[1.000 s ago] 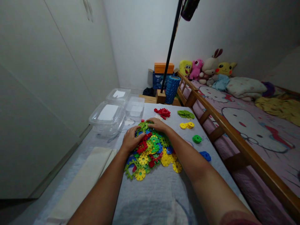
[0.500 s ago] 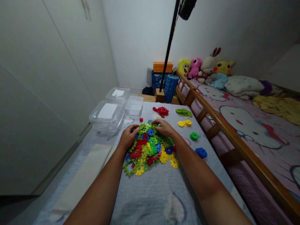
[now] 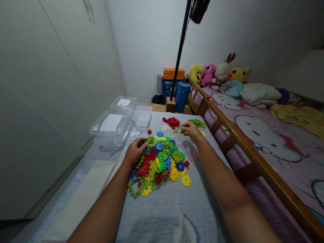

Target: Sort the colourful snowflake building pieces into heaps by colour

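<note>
A heap of coloured plastic gear pieces (image 3: 159, 162), green, red, yellow and blue, lies on a grey quilted surface (image 3: 162, 209). My left hand (image 3: 134, 152) rests with curled fingers on the heap's left far edge. My right hand (image 3: 191, 131) is raised beyond the heap and pinches a green gear piece (image 3: 178, 130). It hovers between a small red pile (image 3: 172, 121) and a small green pile (image 3: 197, 123). A bit of a yellow pile shows just behind the right hand.
Clear plastic containers (image 3: 111, 126) stand at the left, with a smaller tub (image 3: 142, 116) beside them. A wooden bed rail (image 3: 243, 148) runs along the right. Plush toys (image 3: 217, 72) sit at the bed's far end. A black pole (image 3: 178, 54) rises behind.
My right hand left the heap's top and moved away and rightward, carrying a green piece towards the small piles. The left hand stayed on the heap. The camera shifted slightly.
</note>
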The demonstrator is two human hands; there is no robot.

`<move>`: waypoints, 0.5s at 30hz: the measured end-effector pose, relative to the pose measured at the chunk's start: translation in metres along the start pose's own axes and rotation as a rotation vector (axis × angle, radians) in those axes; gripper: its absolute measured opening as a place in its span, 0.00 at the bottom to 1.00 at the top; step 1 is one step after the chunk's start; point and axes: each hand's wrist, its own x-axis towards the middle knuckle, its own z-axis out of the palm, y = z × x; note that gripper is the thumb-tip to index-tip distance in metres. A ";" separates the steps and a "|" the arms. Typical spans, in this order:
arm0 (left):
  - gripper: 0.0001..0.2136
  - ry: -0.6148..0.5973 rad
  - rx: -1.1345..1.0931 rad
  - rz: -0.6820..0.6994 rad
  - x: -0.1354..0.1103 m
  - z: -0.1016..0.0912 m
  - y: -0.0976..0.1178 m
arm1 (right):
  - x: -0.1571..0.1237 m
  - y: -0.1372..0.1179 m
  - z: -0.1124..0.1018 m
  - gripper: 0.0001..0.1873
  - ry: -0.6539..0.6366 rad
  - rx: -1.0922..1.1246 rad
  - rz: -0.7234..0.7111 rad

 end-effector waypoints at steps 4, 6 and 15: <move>0.20 -0.001 -0.005 -0.007 0.000 0.000 0.003 | 0.030 -0.005 -0.038 0.11 0.357 0.090 0.115; 0.20 0.004 -0.008 -0.004 -0.001 0.000 0.004 | 0.045 -0.007 -0.054 0.11 0.455 0.108 0.138; 0.20 0.007 0.015 0.012 -0.002 -0.001 0.004 | 0.087 -0.001 -0.076 0.11 0.635 0.212 0.259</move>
